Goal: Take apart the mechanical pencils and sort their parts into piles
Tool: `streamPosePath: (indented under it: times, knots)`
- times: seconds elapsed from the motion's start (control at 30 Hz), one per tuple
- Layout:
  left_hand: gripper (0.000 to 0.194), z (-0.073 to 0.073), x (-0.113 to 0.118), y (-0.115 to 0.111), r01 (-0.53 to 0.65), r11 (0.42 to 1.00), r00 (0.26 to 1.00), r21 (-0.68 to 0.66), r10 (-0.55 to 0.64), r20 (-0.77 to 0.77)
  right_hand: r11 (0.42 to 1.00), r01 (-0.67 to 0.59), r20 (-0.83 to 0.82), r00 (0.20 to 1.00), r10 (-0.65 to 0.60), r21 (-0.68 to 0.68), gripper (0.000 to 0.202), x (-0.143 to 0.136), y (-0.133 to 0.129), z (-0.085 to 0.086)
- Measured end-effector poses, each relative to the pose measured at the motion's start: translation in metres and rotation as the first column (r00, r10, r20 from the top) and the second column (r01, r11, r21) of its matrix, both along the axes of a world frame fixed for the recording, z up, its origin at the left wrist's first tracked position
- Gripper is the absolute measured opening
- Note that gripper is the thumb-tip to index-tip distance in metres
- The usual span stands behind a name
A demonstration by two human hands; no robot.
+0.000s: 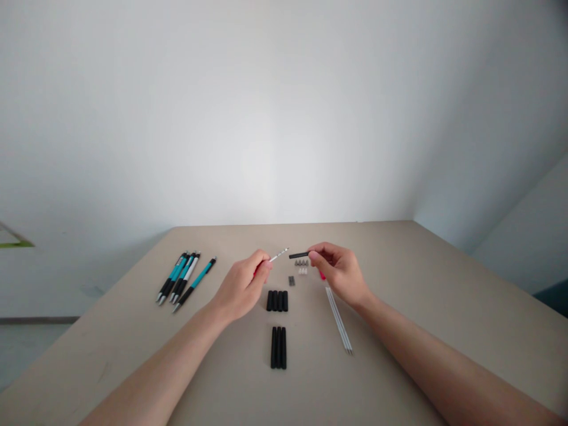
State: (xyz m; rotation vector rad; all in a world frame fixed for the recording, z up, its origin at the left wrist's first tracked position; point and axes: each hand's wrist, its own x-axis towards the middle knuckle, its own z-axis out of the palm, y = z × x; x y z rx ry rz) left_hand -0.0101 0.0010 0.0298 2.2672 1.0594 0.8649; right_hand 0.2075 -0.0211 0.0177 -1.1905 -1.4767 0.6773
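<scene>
Pinching white rod in left hand, black tube in right hand; holding both just apart above table

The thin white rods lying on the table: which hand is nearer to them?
Right. The right hand is close to the far ends of the thin white rods; the left hand is farther away, to their left.

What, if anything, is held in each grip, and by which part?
Left grip: a thin whitish stick, by its lower part. Right grip: a black piece, by its right end.
</scene>
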Motion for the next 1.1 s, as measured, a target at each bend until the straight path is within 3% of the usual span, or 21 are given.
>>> streamPosePath:
  times: [0.17,0.3,0.53,0.9,1.1]
  knots:
    - [0.029,0.003,0.001,-0.002,-0.011,1.000,0.999,-0.022,0.011,0.036,0.999,-0.055,0.043,0.998,0.055,0.001,0.028,-0.002,-0.003,0.002]
    - [0.031,0.003,0.003,-0.003,0.036,0.986,0.991,-0.160,-0.016,0.129,0.994,-0.094,0.160,0.983,0.086,0.046,0.028,-0.008,-0.011,0.007]
    - [0.026,0.005,0.006,-0.004,0.307,0.848,0.893,-0.431,-0.100,0.439,0.990,-0.096,0.221,0.973,0.070,0.107,0.025,-0.012,-0.016,0.010]
    - [0.022,0.005,0.005,-0.002,0.339,0.831,0.850,-0.442,-0.069,0.523,0.982,-0.123,0.264,0.961,0.082,0.143,0.020,-0.012,-0.017,0.009]
    - [0.021,0.003,0.004,-0.002,0.339,0.835,0.835,-0.433,-0.056,0.547,0.955,-0.151,0.379,0.924,0.046,0.255,0.016,-0.010,-0.018,0.010]
